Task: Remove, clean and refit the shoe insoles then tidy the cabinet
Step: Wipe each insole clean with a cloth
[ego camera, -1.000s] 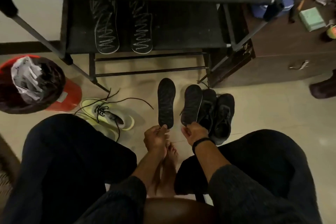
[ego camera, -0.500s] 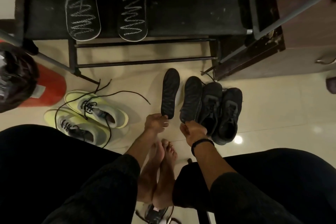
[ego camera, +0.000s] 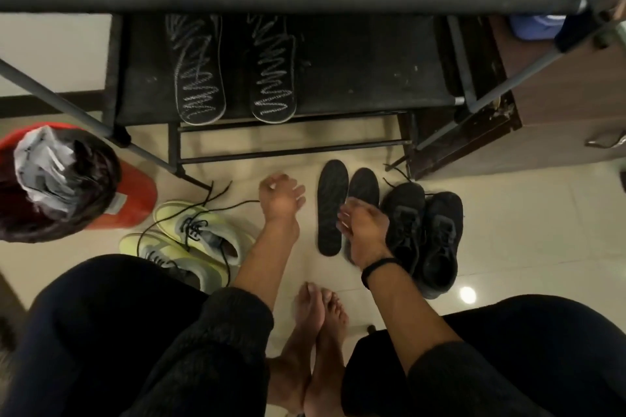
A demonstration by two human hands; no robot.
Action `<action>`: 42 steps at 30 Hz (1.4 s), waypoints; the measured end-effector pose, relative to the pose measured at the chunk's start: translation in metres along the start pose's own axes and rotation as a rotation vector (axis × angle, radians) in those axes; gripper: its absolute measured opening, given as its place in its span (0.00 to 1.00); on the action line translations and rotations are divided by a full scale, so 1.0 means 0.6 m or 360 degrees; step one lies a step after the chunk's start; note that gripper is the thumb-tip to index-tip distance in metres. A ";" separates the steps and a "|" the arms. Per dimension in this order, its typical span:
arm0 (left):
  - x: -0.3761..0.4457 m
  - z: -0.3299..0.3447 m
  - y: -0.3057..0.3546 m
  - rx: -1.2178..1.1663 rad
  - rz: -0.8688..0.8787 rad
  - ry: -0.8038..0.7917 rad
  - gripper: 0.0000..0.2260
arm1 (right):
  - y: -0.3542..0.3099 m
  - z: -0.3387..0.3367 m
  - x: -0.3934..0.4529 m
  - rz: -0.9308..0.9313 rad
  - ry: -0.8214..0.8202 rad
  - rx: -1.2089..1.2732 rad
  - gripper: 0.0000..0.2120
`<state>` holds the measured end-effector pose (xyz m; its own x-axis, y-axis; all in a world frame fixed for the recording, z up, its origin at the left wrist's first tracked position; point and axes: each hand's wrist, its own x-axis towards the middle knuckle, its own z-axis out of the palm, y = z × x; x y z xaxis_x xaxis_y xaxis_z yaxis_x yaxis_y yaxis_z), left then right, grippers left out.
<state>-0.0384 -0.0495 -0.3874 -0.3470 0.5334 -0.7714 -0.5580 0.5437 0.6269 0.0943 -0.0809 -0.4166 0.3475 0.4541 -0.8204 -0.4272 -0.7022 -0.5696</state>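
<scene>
Two dark insoles lie flat on the floor, side by side, between the rack and the person's bare feet (ego camera: 318,315). The left insole (ego camera: 331,206) is fully in view. The right insole (ego camera: 364,184) is partly covered by the right hand (ego camera: 364,230), which hovers over its heel end with fingers loosely spread; whether it touches the insole cannot be told. The left hand (ego camera: 279,198) is relaxed and holds nothing, above the bare floor between the left insole and the yellow shoes (ego camera: 189,240).

The black shoes (ego camera: 423,237) stand just right of the insoles, touching each other, near the rack's right leg. Two more insoles with pale zigzag lines (ego camera: 200,78) rest on the front edge of the rack's lower shelf (ego camera: 355,78). A red bin (ego camera: 78,186) sits at the left, near the front-left leg.

The step in hand looks like the laying out of removed insoles, so removal for the black pair seems done and cleaning comes next. The next move probably calls for either a cloth or brush, none of which shows here, or a reach left to the yellow shoes, whose laces are loose, to take out their insoles.
</scene>
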 end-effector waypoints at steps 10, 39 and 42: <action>-0.098 -0.048 0.258 -0.0451 0.0284 0.0236 0.14 | -0.167 0.176 -0.218 -0.0315 -0.0676 -0.0011 0.15; -0.436 -0.226 0.185 0.0003 0.0085 -0.0297 0.14 | -0.117 -0.096 -0.466 -0.0084 -0.0663 0.0075 0.10; -0.509 -0.264 0.152 0.0103 0.0152 -0.0350 0.13 | -0.093 -0.166 -0.522 -0.0077 -0.0675 0.0096 0.11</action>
<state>-0.1026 -0.2653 -0.1122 -0.2197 0.7087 -0.6704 -0.4785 0.5206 0.7071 0.0926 -0.2386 -0.1231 -0.0001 0.6798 -0.7334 -0.4712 -0.6470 -0.5995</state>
